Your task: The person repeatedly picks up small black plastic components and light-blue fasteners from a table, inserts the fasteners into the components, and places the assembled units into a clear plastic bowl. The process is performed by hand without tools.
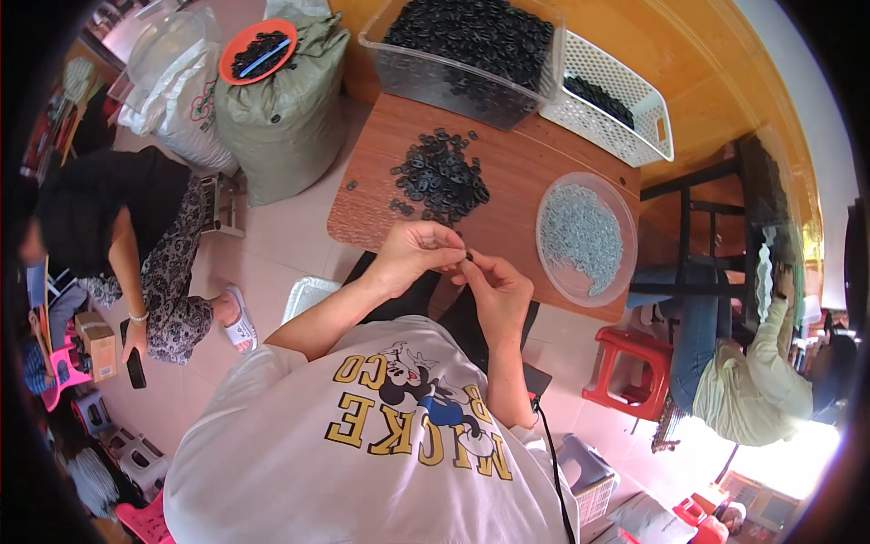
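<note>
Hands, two, meeting above the near edge of the desk. Left hand (412, 260), one: thumb and fingers pinched on a small black piece (468, 257). Right hand (501, 295), one: fingertips closed on the same piece from the other side. Pieces held: one, largely covered by the fingers, its exact shape too small to tell.

Desk (521, 181), one, brown wood-grain. Upon it: pile of black pieces (439, 177), one, just beyond the hands, too many to count, with one stray piece (352, 185) to its left; round clear dish (562, 282), one, to the right, bearing silvery parts (584, 231), uncountable; clear tub (444, 89), one, at the far side, heaped with black pieces; white perforated basket (603, 136), one, beside the tub, black pieces inside.

Beyond the desk, left: sacks, two, one green-grey (281, 136), one white; orange bowl (228, 62), one, atop the green-grey sack, holding black pieces and one blue stick (265, 57). Right: red stool (634, 367), one. Other people, two plainly seen.
</note>
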Motion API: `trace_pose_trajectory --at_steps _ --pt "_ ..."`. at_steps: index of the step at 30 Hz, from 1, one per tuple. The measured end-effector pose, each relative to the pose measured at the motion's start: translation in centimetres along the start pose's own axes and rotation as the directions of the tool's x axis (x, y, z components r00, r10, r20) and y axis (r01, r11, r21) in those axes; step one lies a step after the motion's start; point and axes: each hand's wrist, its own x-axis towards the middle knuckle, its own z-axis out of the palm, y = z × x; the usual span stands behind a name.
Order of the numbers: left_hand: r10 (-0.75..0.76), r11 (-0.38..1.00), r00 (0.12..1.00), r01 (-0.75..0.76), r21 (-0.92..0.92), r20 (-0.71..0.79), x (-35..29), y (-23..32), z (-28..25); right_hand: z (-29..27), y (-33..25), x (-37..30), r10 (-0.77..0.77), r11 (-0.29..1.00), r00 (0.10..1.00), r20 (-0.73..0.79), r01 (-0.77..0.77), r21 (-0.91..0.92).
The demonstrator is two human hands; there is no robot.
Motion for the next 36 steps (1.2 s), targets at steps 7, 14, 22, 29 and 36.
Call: trace_pose_trajectory --at_steps 7,14,22,29,36 --pt "-0.037 0.985 0.996 0.022 -0.174 -0.082 -0.2 -0.6 0.0 1.4 1.5 0.5 -0.024 0.99 0.998 -0.064 0.033 0.136" --pt "-0.038 0.993 0.996 0.029 -0.114 -0.076 -0.2 0.1 -0.7 1.3 1.5 0.4 -0.08 0.995 0.995 -0.062 0.083 0.051" --pt "-0.061 0.998 0.998 0.061 0.028 0.001 -0.7 0.2 -0.9 0.5 1.5 -0.4 0.01 1.0 0.999 -0.035 -0.01 -0.001" --pt "-0.106 0.994 0.994 0.106 0.03 -0.006 -0.9 -0.4 -2.0 1.3 3.4 -0.5 0.06 0.991 0.998 -0.014 -0.058 0.122" --pt "-0.035 0.99 0.995 0.047 0.131 -0.096 -1.0 1.0 -2.3 0.2 3.2 0.1 0.081 0.967 0.996 -0.041 -0.069 0.244"
